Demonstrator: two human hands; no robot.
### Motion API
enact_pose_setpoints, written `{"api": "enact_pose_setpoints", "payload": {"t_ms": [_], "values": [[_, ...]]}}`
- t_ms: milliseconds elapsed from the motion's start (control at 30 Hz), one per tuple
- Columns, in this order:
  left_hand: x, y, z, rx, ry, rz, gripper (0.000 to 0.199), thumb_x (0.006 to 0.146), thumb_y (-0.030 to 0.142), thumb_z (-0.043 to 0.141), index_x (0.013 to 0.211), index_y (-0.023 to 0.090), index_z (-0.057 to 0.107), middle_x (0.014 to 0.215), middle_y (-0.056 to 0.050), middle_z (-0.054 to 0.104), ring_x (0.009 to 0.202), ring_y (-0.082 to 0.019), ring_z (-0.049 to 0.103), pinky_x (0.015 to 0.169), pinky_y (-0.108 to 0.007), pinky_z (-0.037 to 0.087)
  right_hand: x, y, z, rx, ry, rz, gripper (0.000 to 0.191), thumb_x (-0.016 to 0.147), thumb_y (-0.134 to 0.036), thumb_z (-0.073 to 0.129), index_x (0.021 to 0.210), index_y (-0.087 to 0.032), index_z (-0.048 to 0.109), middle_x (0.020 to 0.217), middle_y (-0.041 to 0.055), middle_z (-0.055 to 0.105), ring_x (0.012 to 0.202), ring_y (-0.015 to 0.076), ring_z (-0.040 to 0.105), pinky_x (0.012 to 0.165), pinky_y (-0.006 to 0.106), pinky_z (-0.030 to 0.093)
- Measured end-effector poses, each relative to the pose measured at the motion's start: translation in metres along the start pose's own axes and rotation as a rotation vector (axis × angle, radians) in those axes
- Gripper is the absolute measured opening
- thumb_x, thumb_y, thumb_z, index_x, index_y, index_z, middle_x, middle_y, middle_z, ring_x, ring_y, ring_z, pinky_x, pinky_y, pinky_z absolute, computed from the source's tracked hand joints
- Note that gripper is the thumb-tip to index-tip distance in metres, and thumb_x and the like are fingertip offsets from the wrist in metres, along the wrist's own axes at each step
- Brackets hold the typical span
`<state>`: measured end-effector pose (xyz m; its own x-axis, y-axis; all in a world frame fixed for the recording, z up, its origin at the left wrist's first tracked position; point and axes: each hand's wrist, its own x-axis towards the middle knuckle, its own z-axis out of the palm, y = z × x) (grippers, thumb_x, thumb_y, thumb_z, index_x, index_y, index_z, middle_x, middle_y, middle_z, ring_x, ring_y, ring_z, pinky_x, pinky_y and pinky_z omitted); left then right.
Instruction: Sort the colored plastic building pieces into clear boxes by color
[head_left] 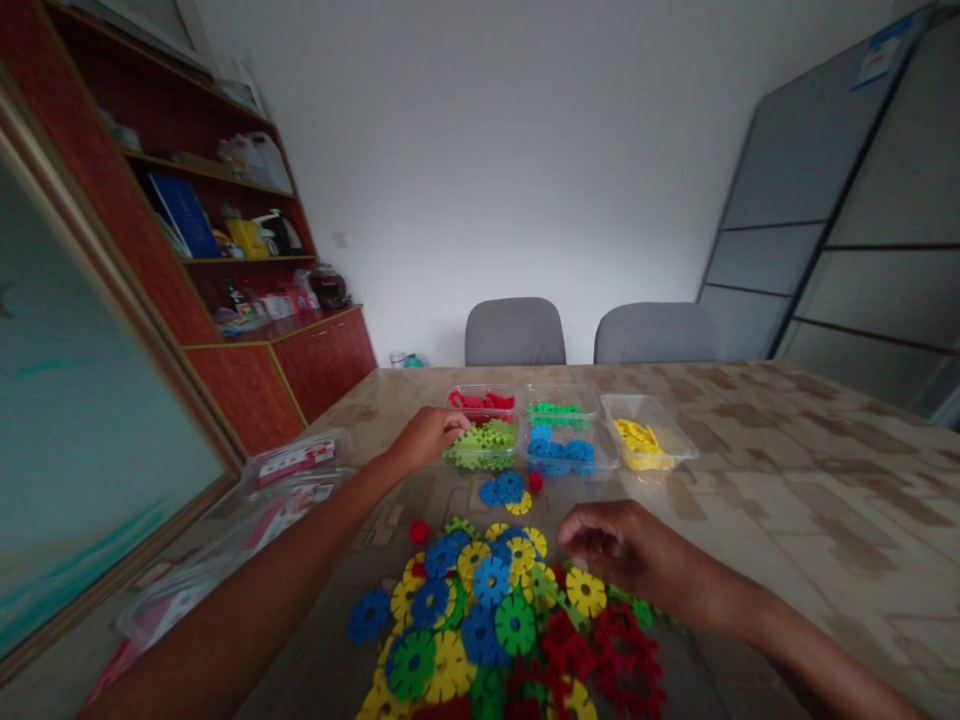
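My left hand (431, 436) reaches to the left edge of the clear container of light-green pieces (486, 445). Its fingers are curled together, and anything between them is hidden. My right hand (619, 542) hovers at the right side of a mixed pile of plastic pieces, with its fingers bent in toward the thumb; whatever they hold, if anything, cannot be made out. Notched discs lie in the pile, among them a yellow disc (585, 592), a blue disc (491, 580) and a green disc (515, 622). Red pieces (630, 660) are gathered at its right.
Behind the pile stand clear containers with red pieces (484, 401), green pieces (555, 412), blue discs (561, 455) and yellow pieces (639, 440). Clear packages (292, 460) lie at the left. Two grey chairs (515, 332) face the table's far edge.
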<state>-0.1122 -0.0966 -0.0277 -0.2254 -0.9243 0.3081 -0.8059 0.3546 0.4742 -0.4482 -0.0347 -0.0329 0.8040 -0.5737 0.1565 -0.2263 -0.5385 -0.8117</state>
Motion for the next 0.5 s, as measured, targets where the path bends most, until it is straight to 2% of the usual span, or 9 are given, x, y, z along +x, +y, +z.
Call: {"api": "enact_pose_setpoints", "payload": {"t_ms": [133, 267, 400, 500], "values": [[0.003, 0.007, 0.001, 0.08, -0.014, 0.058, 0.025, 0.081, 0.017, 0.053, 0.096, 0.018, 0.073, 0.102, -0.008, 0.072, 0.091, -0.023, 0.065, 0.084, -0.03, 0.046, -0.001, -0.001, -0.001, -0.007, -0.024, 0.01, 0.015, 0.085, -0.025, 0.054, 0.09, -0.015, 0.063, 0.078, 0.0042, 0.062, 0.065, 0.0141, 0.051, 0.056, 0.026, 0.038], [0.008, 0.014, 0.003, 0.137, -0.05, 0.1, 0.022, 0.082, 0.015, 0.054, 0.092, 0.02, 0.074, 0.1, -0.006, 0.073, 0.096, -0.023, 0.064, 0.09, -0.031, 0.043, 0.0, 0.002, -0.004, -0.001, -0.018, 0.011, 0.016, 0.085, -0.023, 0.053, 0.094, -0.015, 0.063, 0.079, 0.0044, 0.062, 0.067, 0.0146, 0.052, 0.057, 0.025, 0.039], [0.014, 0.019, 0.002, 0.164, -0.107, 0.128, 0.02, 0.08, 0.012, 0.058, 0.087, 0.021, 0.074, 0.094, -0.004, 0.073, 0.092, -0.022, 0.065, 0.088, -0.029, 0.043, 0.0, 0.006, -0.01, -0.037, 0.004, 0.004, 0.016, 0.086, -0.025, 0.053, 0.094, -0.015, 0.063, 0.079, 0.0045, 0.062, 0.067, 0.0149, 0.052, 0.057, 0.025, 0.039], [0.013, 0.022, 0.0, 0.172, -0.093, 0.108, 0.021, 0.08, 0.013, 0.058, 0.093, 0.02, 0.073, 0.095, -0.005, 0.073, 0.089, -0.023, 0.065, 0.084, -0.03, 0.044, -0.006, 0.006, -0.023, -0.113, -0.016, 0.027, 0.017, 0.087, -0.025, 0.053, 0.097, -0.016, 0.063, 0.08, 0.0047, 0.064, 0.067, 0.0159, 0.055, 0.057, 0.025, 0.04]]}}
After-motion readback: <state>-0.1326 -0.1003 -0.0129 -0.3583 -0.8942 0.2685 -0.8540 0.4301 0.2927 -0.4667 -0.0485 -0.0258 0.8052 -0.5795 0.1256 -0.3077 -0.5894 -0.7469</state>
